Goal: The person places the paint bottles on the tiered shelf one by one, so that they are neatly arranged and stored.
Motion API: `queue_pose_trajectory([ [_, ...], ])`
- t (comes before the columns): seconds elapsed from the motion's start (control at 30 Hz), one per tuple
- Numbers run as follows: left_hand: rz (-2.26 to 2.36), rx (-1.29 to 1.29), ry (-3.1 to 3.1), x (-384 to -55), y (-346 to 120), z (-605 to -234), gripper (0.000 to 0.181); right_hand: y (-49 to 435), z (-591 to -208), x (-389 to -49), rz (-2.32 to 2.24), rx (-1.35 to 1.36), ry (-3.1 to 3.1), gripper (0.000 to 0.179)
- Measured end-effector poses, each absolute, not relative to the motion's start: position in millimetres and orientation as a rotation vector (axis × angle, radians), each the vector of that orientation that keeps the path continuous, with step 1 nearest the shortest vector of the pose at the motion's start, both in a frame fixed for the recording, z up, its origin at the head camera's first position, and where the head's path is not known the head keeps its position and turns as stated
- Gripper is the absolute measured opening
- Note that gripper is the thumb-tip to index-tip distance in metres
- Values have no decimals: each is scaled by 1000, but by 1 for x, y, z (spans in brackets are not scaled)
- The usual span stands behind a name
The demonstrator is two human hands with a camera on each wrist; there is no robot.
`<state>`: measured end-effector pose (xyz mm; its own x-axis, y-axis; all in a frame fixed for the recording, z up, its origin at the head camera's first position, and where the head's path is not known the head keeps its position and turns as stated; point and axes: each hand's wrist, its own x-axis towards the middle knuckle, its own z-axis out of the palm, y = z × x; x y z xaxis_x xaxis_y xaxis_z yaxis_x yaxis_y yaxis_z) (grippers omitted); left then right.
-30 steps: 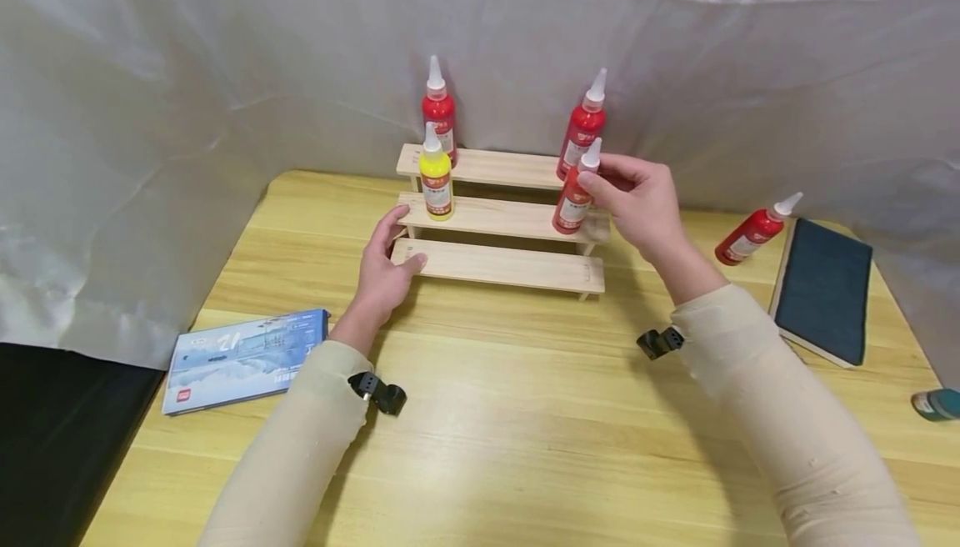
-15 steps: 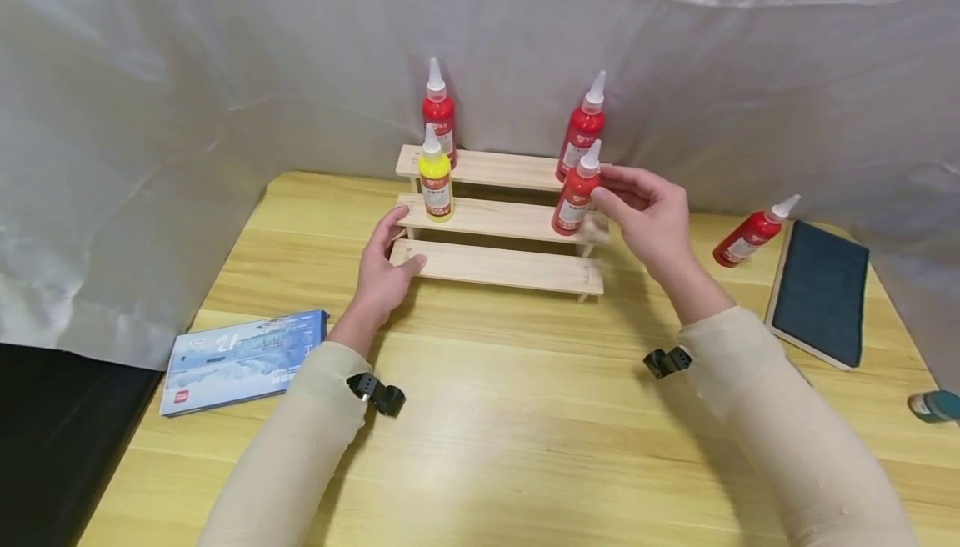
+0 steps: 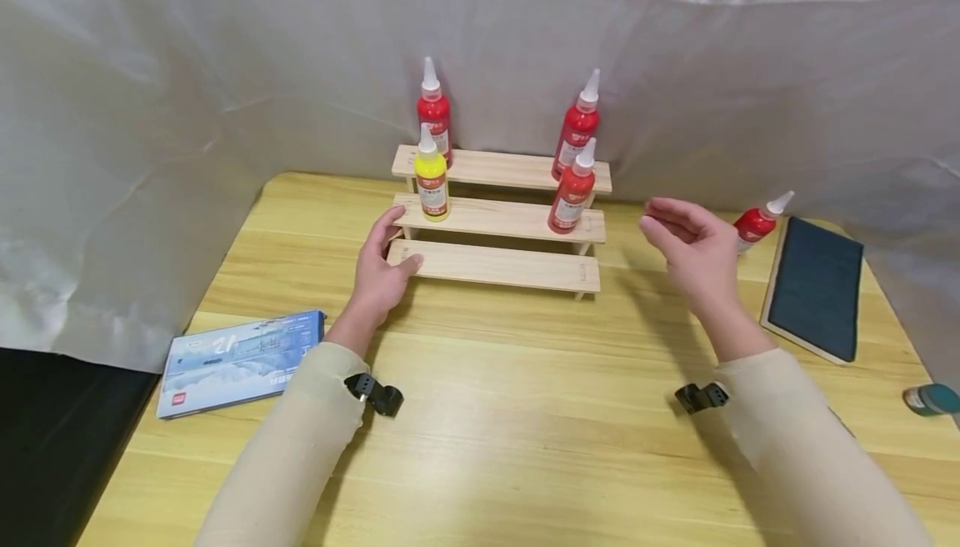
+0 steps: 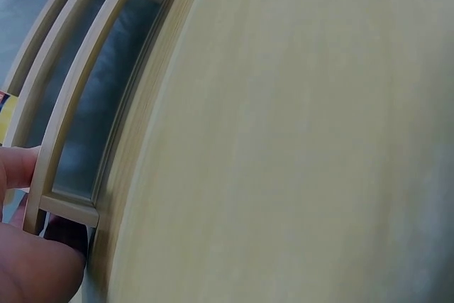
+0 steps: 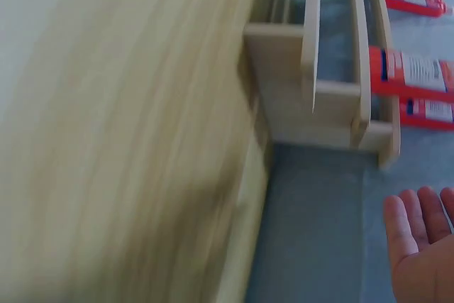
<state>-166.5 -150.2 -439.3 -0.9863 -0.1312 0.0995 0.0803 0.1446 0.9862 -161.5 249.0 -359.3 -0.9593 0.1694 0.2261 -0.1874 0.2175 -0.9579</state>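
Observation:
A three-tier wooden display rack (image 3: 495,263) stands at the back of the table. My left hand (image 3: 381,276) grips its left end, thumb over the lowest shelf. The left wrist view shows the thumb and fingers around the rack's end (image 4: 69,209). On the top shelf are two red paint bottles, one at the left (image 3: 435,117) and one at the right (image 3: 577,130). The middle shelf carries a yellow paint bottle (image 3: 432,184) at its left and a red paint bottle (image 3: 572,199) at its right. Right of the rack, my right hand (image 3: 697,251) hovers with nothing in it, fingers loosely bent.
Another red paint bottle (image 3: 753,228), partly hidden by my right hand, is beside a dark notebook (image 3: 813,288). A teal-coloured jar (image 3: 933,399) lies at the far right edge. At left lies a blue flat box (image 3: 236,363). Grey cloth (image 3: 300,47) hangs behind the table.
My right hand has let go of the red paint bottle on the middle shelf and drawn away to the right. The left hand keeps its grip on the rack.

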Motion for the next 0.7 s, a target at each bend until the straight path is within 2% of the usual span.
queue_pose_trajectory([
  [0.3,-1978,42,-2259,-166,-150,-438,77,299,-359,-142,1841,-257,-2048,43],
  [0.43,-1981,40,-2269,-157,-146,-420,74,316,-356,-137,1810,-375,-1994,44],
  [0.7,-1989,57,-2281,-151,-143,-406,71,353,-357,-142,1831,-538,-1801,49],
])
